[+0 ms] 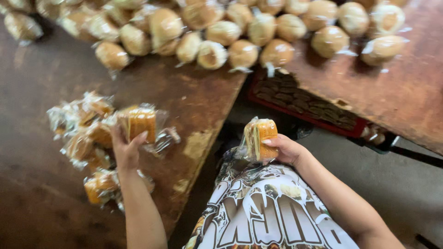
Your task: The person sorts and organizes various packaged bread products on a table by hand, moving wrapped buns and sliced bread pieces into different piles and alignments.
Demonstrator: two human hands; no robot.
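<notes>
Head view: left hand [125, 150] closed on a wrapped orange cake packet [138, 122] held upright over the near-left pile of packets [85, 138] on the brown table [198, 99], right hand [286, 148] clasping another wrapped packet [259, 138], long axis upright, above the lap, well apart rightward.

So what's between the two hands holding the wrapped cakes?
In the head view, only the wooden table corner and a dark gap separate the left hand from the right hand.

Motion-blurred packets [83, 133]; buns [295, 5] cropped above
</notes>
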